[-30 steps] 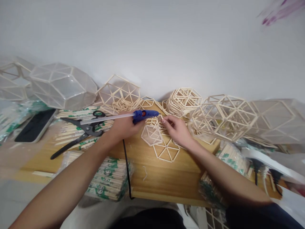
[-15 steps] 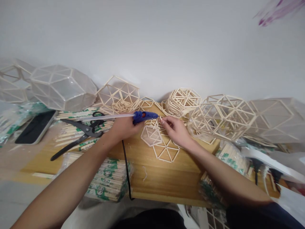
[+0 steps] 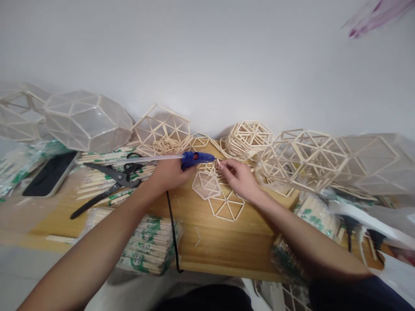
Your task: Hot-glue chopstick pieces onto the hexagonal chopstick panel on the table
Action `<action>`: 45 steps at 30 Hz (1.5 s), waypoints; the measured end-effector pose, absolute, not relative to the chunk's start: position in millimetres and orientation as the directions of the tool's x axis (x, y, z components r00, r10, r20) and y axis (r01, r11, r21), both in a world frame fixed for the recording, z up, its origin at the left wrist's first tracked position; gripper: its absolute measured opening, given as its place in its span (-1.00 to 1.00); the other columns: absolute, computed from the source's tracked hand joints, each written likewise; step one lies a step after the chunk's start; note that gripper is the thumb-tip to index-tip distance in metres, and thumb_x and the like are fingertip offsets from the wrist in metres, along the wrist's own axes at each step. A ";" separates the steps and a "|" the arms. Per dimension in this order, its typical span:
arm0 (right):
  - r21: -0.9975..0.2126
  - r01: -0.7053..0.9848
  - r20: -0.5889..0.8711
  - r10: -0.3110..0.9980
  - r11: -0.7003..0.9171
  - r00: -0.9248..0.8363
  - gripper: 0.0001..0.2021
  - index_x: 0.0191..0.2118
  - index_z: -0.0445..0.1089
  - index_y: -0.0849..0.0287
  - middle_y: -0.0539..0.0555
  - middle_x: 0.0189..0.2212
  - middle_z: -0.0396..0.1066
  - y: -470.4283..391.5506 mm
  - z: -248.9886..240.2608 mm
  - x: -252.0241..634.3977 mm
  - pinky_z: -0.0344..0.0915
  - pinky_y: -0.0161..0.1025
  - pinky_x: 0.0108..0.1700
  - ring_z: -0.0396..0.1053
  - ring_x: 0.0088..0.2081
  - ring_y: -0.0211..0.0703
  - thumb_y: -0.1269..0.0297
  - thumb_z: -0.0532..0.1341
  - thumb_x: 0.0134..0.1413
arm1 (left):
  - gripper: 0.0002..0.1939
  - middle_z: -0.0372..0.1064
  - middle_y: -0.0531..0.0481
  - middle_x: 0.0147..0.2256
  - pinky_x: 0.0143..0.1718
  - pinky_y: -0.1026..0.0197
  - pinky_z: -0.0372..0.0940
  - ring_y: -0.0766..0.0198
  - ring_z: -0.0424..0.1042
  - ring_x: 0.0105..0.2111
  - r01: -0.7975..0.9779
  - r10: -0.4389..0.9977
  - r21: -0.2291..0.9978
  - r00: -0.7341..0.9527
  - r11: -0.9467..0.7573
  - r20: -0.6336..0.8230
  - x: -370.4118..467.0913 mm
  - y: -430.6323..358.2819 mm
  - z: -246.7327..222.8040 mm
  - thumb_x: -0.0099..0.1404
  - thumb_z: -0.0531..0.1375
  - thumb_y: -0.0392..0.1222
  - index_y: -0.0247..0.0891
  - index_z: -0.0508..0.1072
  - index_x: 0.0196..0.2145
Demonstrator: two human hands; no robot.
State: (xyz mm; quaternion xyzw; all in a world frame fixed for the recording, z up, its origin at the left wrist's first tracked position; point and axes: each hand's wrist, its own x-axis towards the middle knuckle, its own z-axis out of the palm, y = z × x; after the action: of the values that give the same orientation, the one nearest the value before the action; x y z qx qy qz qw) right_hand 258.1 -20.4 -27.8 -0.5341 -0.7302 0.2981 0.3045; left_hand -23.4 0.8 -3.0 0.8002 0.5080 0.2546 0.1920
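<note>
My left hand (image 3: 171,172) is wrapped round a blue hot glue gun (image 3: 197,159), with a long clear glue stick (image 3: 149,158) poking out of its back end. The gun's tip points right, close to the fingertips of my right hand (image 3: 238,177). Those fingers are pinched together by some small wooden sticks; whatever they hold is too small to make out. Below the hands lie a pentagon frame (image 3: 206,185) with a translucent covering and a flat hexagon frame of sticks (image 3: 226,207) on the wooden table (image 3: 223,250).
Stick lattices (image 3: 304,157) and a covered polyhedron (image 3: 87,119) stand along the wall. Large scissors (image 3: 118,179), a phone (image 3: 50,175) and bagged chopsticks (image 3: 145,246) lie left. A power strip (image 3: 369,222) is at right. The gun's black cord (image 3: 173,233) runs over the table's front edge.
Both hands and the glue gun stay almost in place. The whole view has shifted very slightly.
</note>
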 end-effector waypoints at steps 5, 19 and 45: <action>-0.763 0.592 0.132 0.959 0.259 -0.249 -0.75 -0.14 0.66 0.10 0.12 -0.25 0.74 -20.4 -27.8 258.3 0.35 -0.14 -0.13 0.58 -0.25 0.00 0.21 0.26 0.60 | -0.78 0.63 -0.06 -0.33 -0.15 0.04 0.50 0.00 0.60 -0.26 0.698 0.906 0.579 0.347 -0.422 0.242 -23.9 2.0 -5.0 0.42 0.28 0.05 -0.11 0.64 -0.23; -0.761 0.589 0.138 0.955 0.272 -0.262 -0.77 -0.11 0.69 0.08 0.13 -0.21 0.77 -19.3 -29.3 260.3 0.41 -0.11 -0.10 0.63 -0.21 0.05 0.21 0.27 0.60 | -0.81 0.60 -0.05 -0.39 -0.16 0.05 0.50 0.00 0.60 -0.27 0.664 0.895 0.602 0.358 -0.443 0.265 -28.2 4.6 -11.8 0.46 0.34 0.05 -0.08 0.65 -0.22; -0.579 0.553 0.266 0.780 0.599 -0.567 -0.71 0.09 0.74 0.05 0.26 0.04 0.75 -16.4 -43.2 262.8 0.61 0.15 0.29 0.68 0.14 0.19 0.42 0.23 0.62 | -0.76 0.75 -0.08 -0.25 -0.16 0.01 0.54 -0.05 0.72 -0.25 0.703 0.903 0.567 0.316 -0.430 0.292 -25.0 5.4 -17.8 0.57 0.35 0.11 -0.03 0.74 -0.04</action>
State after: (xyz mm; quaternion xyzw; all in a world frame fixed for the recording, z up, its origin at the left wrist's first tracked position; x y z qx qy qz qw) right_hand 262.8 -16.4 -43.2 -0.3886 -0.8569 0.2219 0.2557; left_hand -25.0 5.4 -17.8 0.7932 0.5060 0.2929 0.1705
